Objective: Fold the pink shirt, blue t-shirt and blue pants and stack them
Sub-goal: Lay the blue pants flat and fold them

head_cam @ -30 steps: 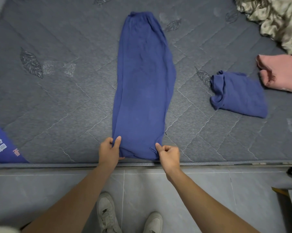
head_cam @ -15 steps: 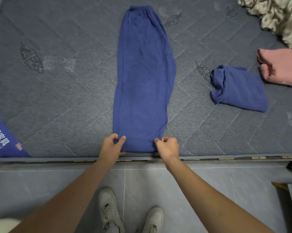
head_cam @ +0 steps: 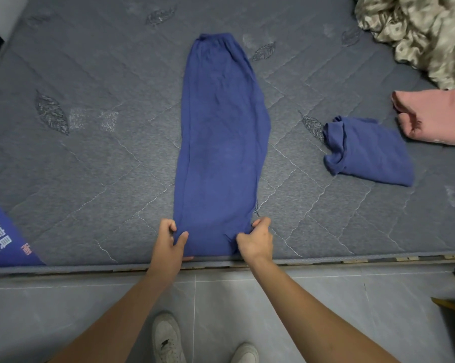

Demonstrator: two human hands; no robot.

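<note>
The pants (head_cam: 221,142) lie lengthwise on the mattress (head_cam: 95,158), folded in half along their length into one long strip, with the waistband toward the far edge and the leg hems at the near edge. The left hand (head_cam: 168,241) pinches the left corner of the hems, thumb on top of the cloth and the other fingers curled at its side. The right hand (head_cam: 255,239) grips the right corner of the hems, fingers curled round the cloth's edge with the knuckles up. Both hands sit just inside the near edge of the mattress, and the cloth between them is drawn flat with a small pucker beside the right hand. The t-shirt (head_cam: 370,150) lies folded to the right of the pants and apart from them, with a loose fold bunched at its left end. The pink shirt (head_cam: 430,116) lies folded further right, near the right edge, apart from the t-shirt and cut off by the frame. A crumpled beige cloth (head_cam: 417,32) sits at the far right corner, just behind the pink shirt. A blue printed label (head_cam: 4,237) lies at the near left corner of the mattress. Below the near edge are a grey tiled floor (head_cam: 326,310) and two white shoes (head_cam: 168,336).
</note>
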